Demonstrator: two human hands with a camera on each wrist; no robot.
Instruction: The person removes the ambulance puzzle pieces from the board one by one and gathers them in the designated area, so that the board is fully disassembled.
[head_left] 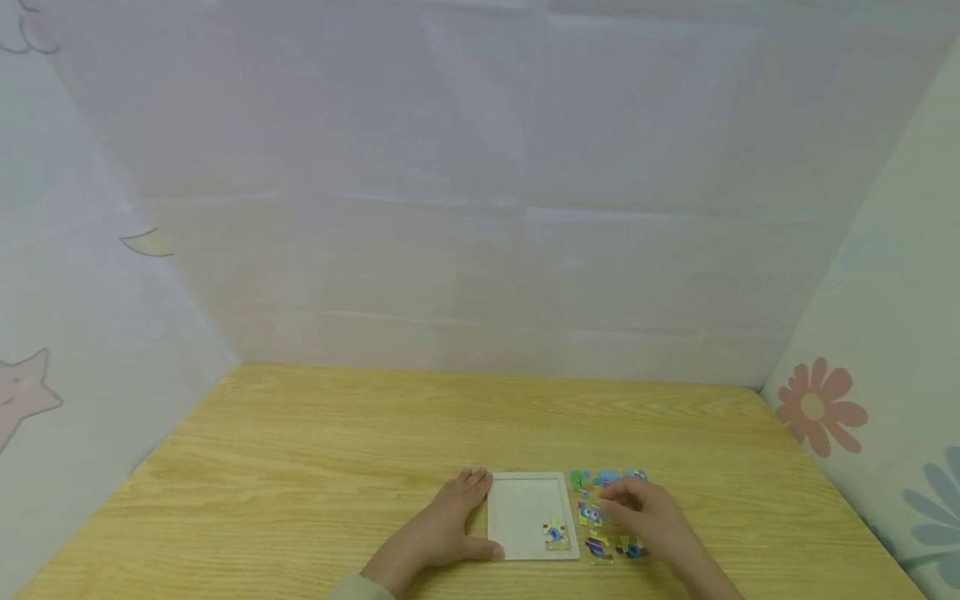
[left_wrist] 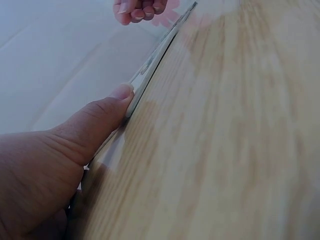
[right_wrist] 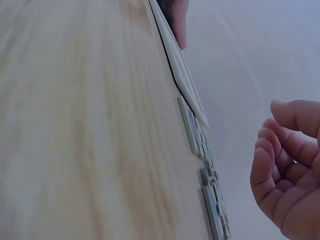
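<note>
A shallow white puzzle tray (head_left: 517, 512) lies on the table, with one colourful jigsaw piece (head_left: 556, 535) in its lower right corner. My left hand (head_left: 447, 523) rests along the tray's left side, thumb (left_wrist: 107, 107) at the near corner and fingers stretched toward the far one. Just right of the tray lie several loose jigsaw pieces (head_left: 591, 513), seen edge-on in the right wrist view. Above them hovers my right hand (head_left: 647, 510), partly covering them. Its fingers (right_wrist: 267, 142) are loosely bent, the thumb stands apart from them, and no piece shows between.
The wood-grain table (head_left: 337, 450) extends to the left, right and back. A pale cloth wall (head_left: 480, 250) rises behind it, and patterned side walls with a pink flower (head_left: 812, 407) and a star (head_left: 26, 392) flank it.
</note>
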